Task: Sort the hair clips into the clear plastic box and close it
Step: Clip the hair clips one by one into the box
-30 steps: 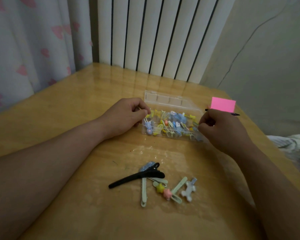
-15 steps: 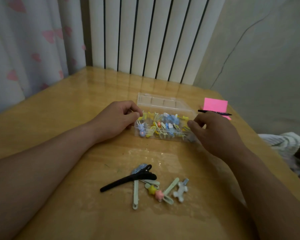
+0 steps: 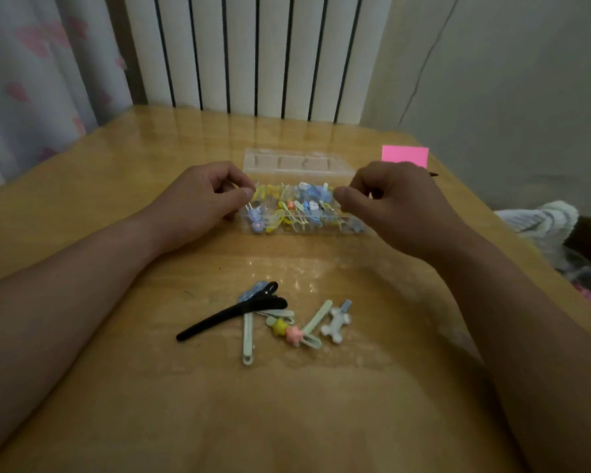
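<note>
A clear plastic box (image 3: pixel 304 227) sits mid-table with its lid (image 3: pixel 294 163) folded open behind it. Several small yellow, blue and pink clips (image 3: pixel 297 206) fill it. My left hand (image 3: pixel 202 199) pinches the box's left end with thumb and curled fingers. At the right end, my right hand (image 3: pixel 396 206) pinches the rim the same way. Nearer to me lie loose clips: a long black clip (image 3: pixel 232 315), a pale green clip (image 3: pixel 248 339), a clip with yellow and pink stars (image 3: pixel 287 331) and a white bone-shaped clip (image 3: pixel 336 324).
A pink sticky note (image 3: pixel 405 157) lies at the table's far right corner, with a dark pen mostly hidden behind my right hand. A white radiator (image 3: pixel 253 52) and a curtain (image 3: pixel 41 80) stand behind the table. White cloth (image 3: pixel 543 220) lies off the right edge.
My right hand has shifted from the box's right front corner up to its right end. My left hand has stayed at the left end. The loose clips have not moved.
</note>
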Tool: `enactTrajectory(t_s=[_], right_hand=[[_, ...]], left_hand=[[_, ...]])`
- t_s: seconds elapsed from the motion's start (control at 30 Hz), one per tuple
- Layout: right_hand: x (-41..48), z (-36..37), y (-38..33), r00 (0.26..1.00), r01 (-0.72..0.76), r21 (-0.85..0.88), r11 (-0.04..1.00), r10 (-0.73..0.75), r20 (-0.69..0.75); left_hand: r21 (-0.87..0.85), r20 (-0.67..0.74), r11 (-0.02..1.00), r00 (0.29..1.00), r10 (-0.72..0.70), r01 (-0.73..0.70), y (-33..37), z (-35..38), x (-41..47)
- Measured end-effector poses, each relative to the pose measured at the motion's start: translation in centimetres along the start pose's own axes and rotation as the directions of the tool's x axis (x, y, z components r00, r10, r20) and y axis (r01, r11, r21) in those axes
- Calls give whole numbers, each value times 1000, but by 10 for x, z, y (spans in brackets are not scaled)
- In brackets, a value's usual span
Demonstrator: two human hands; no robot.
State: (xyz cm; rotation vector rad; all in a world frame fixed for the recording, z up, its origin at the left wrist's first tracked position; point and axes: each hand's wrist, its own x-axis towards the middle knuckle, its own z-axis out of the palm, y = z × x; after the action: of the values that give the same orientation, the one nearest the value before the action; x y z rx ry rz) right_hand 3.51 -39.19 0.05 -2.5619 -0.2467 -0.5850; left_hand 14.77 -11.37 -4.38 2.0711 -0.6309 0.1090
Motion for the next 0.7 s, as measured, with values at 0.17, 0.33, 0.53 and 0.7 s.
enactTrajectory(t_s=[0.17, 0.33, 0.53, 0.7], right_hand=[[-3, -18, -17, 896, -12, 175, 984, -67, 439], [-6, -24, -17, 522, -59, 103, 993, -57, 851], [-6, -19, -18, 487, -22, 54, 998, -37, 872], [-7, -22, -19, 477, -48, 58, 997, -28, 878]], left_hand=[[6, 1, 1000, 1000, 13, -13, -5, 0, 3], [0, 11, 1000, 1000, 14, -14, -6, -1, 4], [-10, 13, 1000, 1000, 5, -5, -4, -1, 3], [-1, 10, 1000, 1000, 4, -4, -4, -1, 4]])
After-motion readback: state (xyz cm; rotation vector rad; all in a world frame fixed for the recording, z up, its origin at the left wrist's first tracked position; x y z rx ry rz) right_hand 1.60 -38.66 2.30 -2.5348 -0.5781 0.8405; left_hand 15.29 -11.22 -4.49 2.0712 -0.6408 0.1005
